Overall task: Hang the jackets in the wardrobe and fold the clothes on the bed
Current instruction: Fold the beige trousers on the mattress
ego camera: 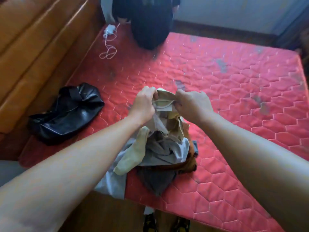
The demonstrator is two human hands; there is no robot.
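A beige garment [164,104] is lifted above a heap of clothes [160,153] at the near edge of the red mattress [234,97]. My left hand [144,102] grips its waistband on the left. My right hand [192,104] grips the same band on the right. The heap below holds grey, pale yellow, brown and dark pieces, some hanging over the mattress edge. A shiny black jacket [66,113] lies crumpled on the mattress to the left. Another dark garment [148,25] lies at the far end of the bed.
A brown padded headboard [33,47] runs along the left side. A white charger with a coiled cable [108,41] lies on the mattress near it. Wooden floor and my shoes [167,222] show at the bottom. A pale wall stands beyond the bed.
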